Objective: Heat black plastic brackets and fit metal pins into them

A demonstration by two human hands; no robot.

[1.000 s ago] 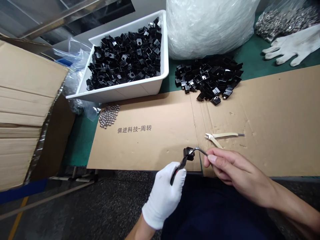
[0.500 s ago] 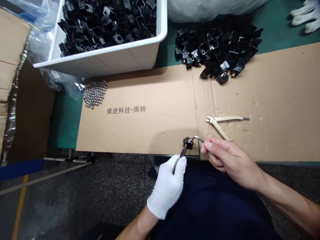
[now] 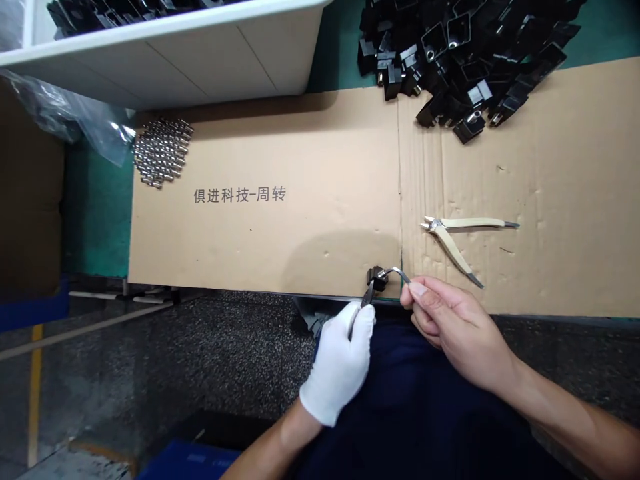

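My left hand (image 3: 339, 363), in a white glove, is closed on a slim dark tool (image 3: 367, 295) that looks like tweezers. The tool's tip touches a small black plastic part (image 3: 379, 279) at the front edge of the cardboard. In my bare right hand (image 3: 453, 323), the thumb and fingers pinch a bent metal hex key (image 3: 397, 271). Its far end meets the metal piece in the black part. Most of the hex key's long arm is hidden in the hand. Cutting pliers (image 3: 453, 241) with cream handles lie open beyond my right hand.
Printed cardboard (image 3: 300, 233) covers the green table. Small metal cylinders (image 3: 163, 150) lie grouped at the left. Similar black parts (image 3: 465, 67) are heaped at the back, beside a white bin (image 3: 200, 60) holding more. Clear plastic film (image 3: 75, 113) hangs at the left.
My view has shifted down and closer, so the bin and heap sit higher in the picture. Both hands keep their hold at the black part. The gloved hand at the upper right has left view.
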